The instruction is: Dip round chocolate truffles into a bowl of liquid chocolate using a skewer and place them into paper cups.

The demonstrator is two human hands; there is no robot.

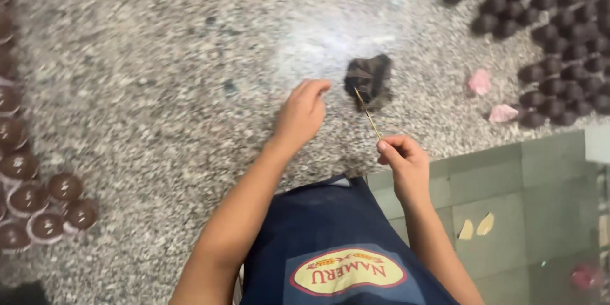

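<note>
I look down from the head camera at a speckled grey stone counter (159, 76). My right hand (401, 159) is closed, pinching the near end of a thin wooden skewer (368, 112) between fingertips and thumb. The skewer slants up and to the left, and its far tip touches a small dark crumpled lump (370, 79) lying on the counter just beyond both hands. My left hand (302, 114) rests on the counter just left of that lump, fingers loosely curled and narrow, holding nothing; I cannot tell whether the fingertips touch the lump. Below the hands I see a dark blue apron (330, 241). Rows of dark round chocolate balls (559, 32) fill the upper right corner. 2 pink paper scraps (480, 81) lie beside them. At the left edge sit chocolate-filled paper cups (44, 206), well apart from both hands.
</note>
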